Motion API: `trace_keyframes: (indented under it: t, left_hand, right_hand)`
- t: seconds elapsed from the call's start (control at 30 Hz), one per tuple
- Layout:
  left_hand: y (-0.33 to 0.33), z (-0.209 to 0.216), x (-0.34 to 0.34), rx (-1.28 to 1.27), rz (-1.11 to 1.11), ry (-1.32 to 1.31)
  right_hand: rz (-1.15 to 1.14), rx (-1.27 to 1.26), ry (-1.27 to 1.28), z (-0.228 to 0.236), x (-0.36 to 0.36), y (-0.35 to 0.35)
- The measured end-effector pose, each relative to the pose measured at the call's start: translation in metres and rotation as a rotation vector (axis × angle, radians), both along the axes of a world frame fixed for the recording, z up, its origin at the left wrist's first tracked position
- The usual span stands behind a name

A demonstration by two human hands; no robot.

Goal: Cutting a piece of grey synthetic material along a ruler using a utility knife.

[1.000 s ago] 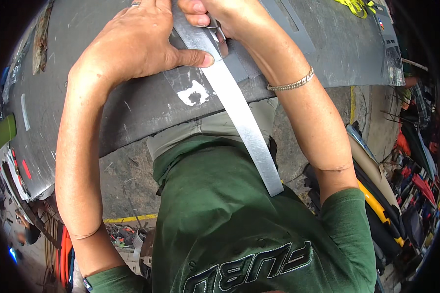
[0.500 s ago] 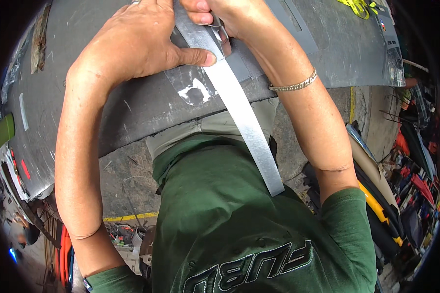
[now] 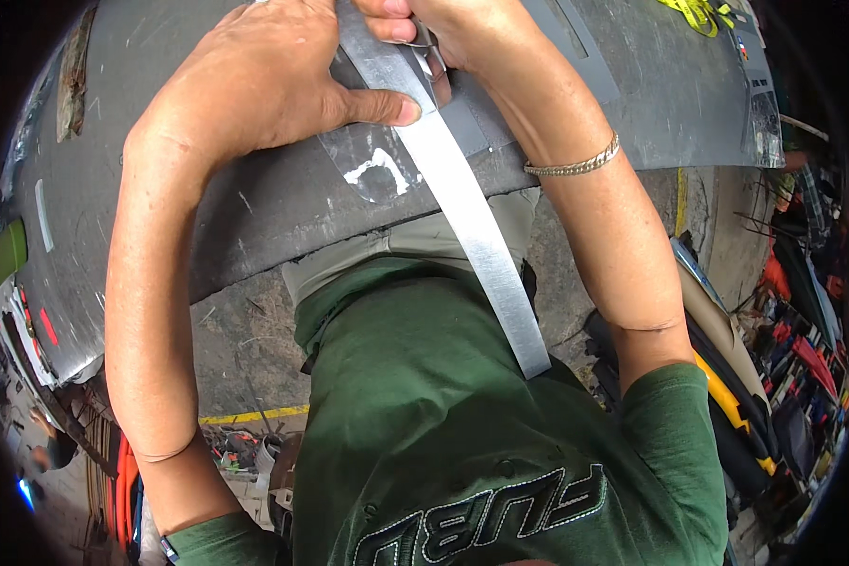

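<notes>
A long flat metal straightedge (image 3: 476, 226) runs slantwise over the table and past its near edge, its end hanging in front of my shirt. My left hand (image 3: 255, 80) bears down on it, thumb laid across the strip; the other fingers are partly cut off by the upper edge. Just right of the strip, my right hand (image 3: 443, 24) is curled closed around a shiny metal tool (image 3: 432, 58), whose kind I cannot make out. Under the strip lies a thin dark grey sheet (image 3: 462, 132). Beside it is a clear rounded piece with a white mark (image 3: 373, 174).
The dark grey tabletop (image 3: 245, 222) has a worn near edge at my waist. At the far left lies a rough wooden stick (image 3: 75, 80); a yellow-green strap (image 3: 693, 14) is at the far right. Rolls of material (image 3: 726, 377) stand on the right, by a cluttered pile.
My right hand and forearm have shifted very slightly up and to the right. The left hand and straightedge stay nearly where they were.
</notes>
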State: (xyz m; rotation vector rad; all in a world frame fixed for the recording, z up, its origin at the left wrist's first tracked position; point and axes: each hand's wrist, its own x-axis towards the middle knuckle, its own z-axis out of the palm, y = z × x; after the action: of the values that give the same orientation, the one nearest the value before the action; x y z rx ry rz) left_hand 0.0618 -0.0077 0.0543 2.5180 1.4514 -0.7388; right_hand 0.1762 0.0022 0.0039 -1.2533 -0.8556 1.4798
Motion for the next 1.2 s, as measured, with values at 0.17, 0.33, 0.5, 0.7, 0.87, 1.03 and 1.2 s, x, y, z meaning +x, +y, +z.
trace_keyframes:
  t: [0.17, 0.33, 0.5, 0.7, 0.87, 1.03, 1.2]
  left_hand:
    - [0.0, 0.004, 0.0, -0.025, 0.02, -0.04]
    - [0.0, 0.009, -0.001, -0.076, 0.045, -0.122]
    - [-0.001, 0.0, -0.002, 0.013, -0.005, -0.053]
    - [0.003, 0.004, 0.0, -0.045, 0.027, -0.04]
    - [0.002, 0.011, 0.006, -0.004, -0.005, -0.037]
    - [0.005, 0.015, 0.009, -0.072, 0.001, -0.046]
    - [0.003, 0.019, 0.014, -0.084, 0.019, -0.033]
  right_hand:
    - [0.121, 0.101, 0.118, -0.016, 0.015, 0.003]
    - [0.135, 0.117, 0.057, -0.016, 0.015, 0.001]
    - [-0.001, 0.044, -0.045, -0.001, 0.001, -0.002]
    - [0.095, 0.125, 0.059, -0.018, 0.013, 0.0]
    - [0.133, 0.121, -0.036, -0.011, 0.015, -0.002]
    - [0.05, 0.205, -0.76, 0.014, -0.006, -0.007]
    - [0.081, 0.244, -0.485, -0.004, 0.008, 0.0]
